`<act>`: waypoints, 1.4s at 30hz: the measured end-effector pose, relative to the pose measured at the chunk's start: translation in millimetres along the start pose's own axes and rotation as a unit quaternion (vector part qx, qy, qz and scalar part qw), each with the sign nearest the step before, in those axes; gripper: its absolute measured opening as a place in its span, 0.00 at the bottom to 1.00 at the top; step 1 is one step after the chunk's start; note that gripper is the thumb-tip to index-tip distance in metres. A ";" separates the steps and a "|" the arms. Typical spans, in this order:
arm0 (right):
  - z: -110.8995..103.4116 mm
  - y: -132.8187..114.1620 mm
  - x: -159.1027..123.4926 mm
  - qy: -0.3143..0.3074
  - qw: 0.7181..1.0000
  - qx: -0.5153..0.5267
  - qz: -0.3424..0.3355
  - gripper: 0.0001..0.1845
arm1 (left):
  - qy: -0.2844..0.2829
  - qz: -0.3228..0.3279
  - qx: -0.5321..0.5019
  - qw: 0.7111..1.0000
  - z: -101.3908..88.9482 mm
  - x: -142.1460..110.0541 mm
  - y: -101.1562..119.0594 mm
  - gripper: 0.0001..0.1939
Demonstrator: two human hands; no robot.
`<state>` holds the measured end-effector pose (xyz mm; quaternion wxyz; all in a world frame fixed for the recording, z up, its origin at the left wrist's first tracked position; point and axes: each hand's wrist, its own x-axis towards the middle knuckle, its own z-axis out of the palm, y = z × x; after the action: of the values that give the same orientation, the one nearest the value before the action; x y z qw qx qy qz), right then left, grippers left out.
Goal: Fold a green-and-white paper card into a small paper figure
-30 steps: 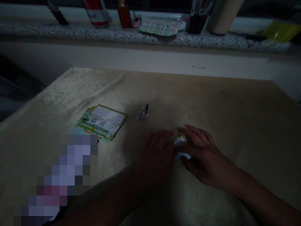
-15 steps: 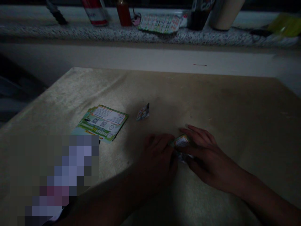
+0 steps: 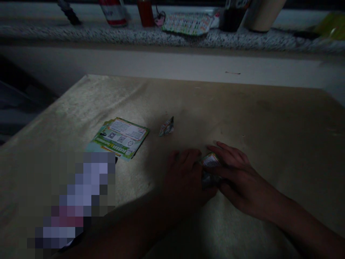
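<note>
It's dim in here, and the person's two bare hands are close together over the pale table point(image 3: 269, 118). Between them is a small printed paper point(image 3: 211, 160), mostly covered: the left hand point(image 3: 185, 176) lies along one side in shadow, the right hand point(image 3: 238, 174) spreads its fingers over the other. I can't make out how firm either grip is. Beyond the left hand sits a small pointed folded piece point(image 3: 167, 127), with a green-and-white card stack point(image 3: 124, 135) off to its left. A pixelated patch hides what's nearer. Along the speckled sill point(image 3: 88, 36) I see bottles and a crinkled packet point(image 3: 187, 24).
</note>
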<state>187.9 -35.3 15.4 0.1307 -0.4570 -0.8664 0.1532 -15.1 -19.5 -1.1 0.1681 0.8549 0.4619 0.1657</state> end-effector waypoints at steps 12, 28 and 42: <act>4.6 8.7 -1.0 0.018 1.000 -0.006 0.001 0.21 | -0.038 -0.025 -0.053 0.998 -13.0 1.1 -11.0 0.09; 8.5 13.0 -2.5 0.010 0.999 -0.014 0.029 0.22 | -0.116 -0.086 -0.010 0.989 -49.4 16.5 -30.3 0.01; 11.3 15.7 -5.9 0.053 0.999 0.007 -0.010 0.24 | -0.075 -0.075 -0.073 0.992 -45.6 6.2 -33.2 0.09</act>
<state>198.8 -33.5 -1.5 0.1814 -0.4548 -0.8618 0.1330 -56.3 9.0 25.5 0.2762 0.8134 0.4973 0.1217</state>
